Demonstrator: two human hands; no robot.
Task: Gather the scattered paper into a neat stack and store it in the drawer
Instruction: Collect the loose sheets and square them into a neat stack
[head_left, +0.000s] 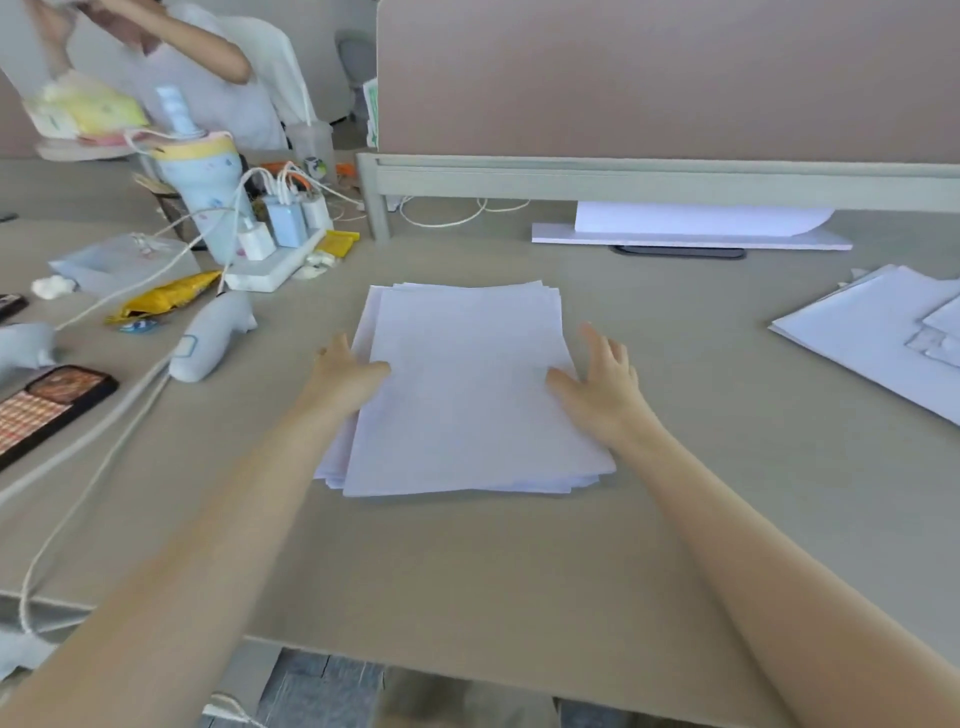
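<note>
On the desk (519, 571) before me lies the loose paper stack (467, 384), my left hand (345, 371) and right hand (602, 379) flat-fingered against its sides; light, floppy, slippery sheets, best squeezed at both long edges.

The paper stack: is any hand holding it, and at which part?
Both touch the paper stack: left hand on its left edge, right hand on its right edge; neither lifts it.

We are in a shared office: a grey worktop (519, 561) backed by a fabric divider (649, 78), a power strip (270, 265) crowded with chargers (283, 223), and loose paper (462, 389) in piles. A second person (171, 67) sits opposite (beside a phone (47, 405) and snacks (166, 299)).
</note>
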